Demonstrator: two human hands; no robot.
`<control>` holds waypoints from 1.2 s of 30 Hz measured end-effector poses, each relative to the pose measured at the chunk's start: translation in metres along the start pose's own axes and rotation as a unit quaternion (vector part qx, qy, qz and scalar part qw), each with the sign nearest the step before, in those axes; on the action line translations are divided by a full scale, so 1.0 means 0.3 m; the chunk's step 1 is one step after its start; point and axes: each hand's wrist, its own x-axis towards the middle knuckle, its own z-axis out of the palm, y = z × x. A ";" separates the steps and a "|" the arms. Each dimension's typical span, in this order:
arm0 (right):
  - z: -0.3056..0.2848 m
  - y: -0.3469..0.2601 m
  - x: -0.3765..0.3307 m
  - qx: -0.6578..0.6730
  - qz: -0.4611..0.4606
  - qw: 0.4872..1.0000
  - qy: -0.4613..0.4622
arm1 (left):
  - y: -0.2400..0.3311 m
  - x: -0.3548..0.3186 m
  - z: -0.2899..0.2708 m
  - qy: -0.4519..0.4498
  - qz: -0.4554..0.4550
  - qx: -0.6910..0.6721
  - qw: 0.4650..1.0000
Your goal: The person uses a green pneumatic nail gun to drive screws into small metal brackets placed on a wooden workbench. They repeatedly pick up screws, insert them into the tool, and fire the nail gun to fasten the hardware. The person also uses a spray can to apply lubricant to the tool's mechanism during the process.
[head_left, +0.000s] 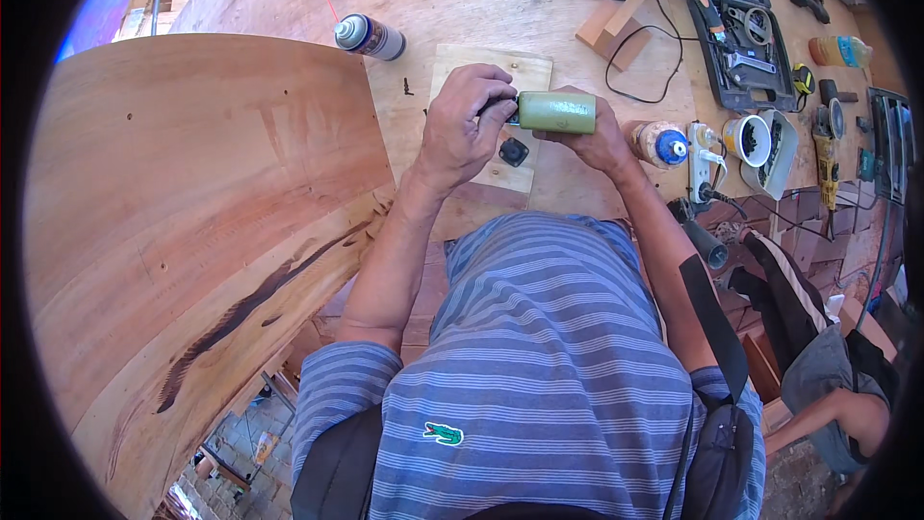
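Observation:
In my right hand (599, 140) is a green drill-like tool (558, 113) with a smooth, rounded body. The fingers close round it from the right and below, and its grip is hidden. My left hand (467, 120) pinches at the dark front end of the same tool; what lies between those fingertips is too small to make out. Both hands are above a pale wooden board (462, 60) on the workbench. On that board, just below the tool, lies a small black square part (513, 151). A few dark screws (408, 87) lie left of the board.
A large curved plywood panel (221, 144) fills the left. A spray can (371, 37) with a red straw stands behind. To the right are a bottle (664, 143), power strip (707, 164), white tub (747, 140), toolbox (741, 48) and angle grinder (827, 154). Another person (828, 376) is at lower right.

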 end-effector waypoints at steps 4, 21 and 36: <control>-0.003 0.015 0.001 0.002 -0.010 1.000 0.001 | 0.000 0.001 -0.002 -0.003 -0.024 -0.041 0.999; -0.004 -0.018 0.005 -0.037 -0.010 0.999 0.000 | -0.019 -0.048 -0.030 -0.036 -0.011 -0.012 0.999; -0.016 -0.055 0.034 -0.089 0.029 0.995 -0.026 | -0.039 -0.016 -0.068 -0.127 -0.049 -0.026 0.990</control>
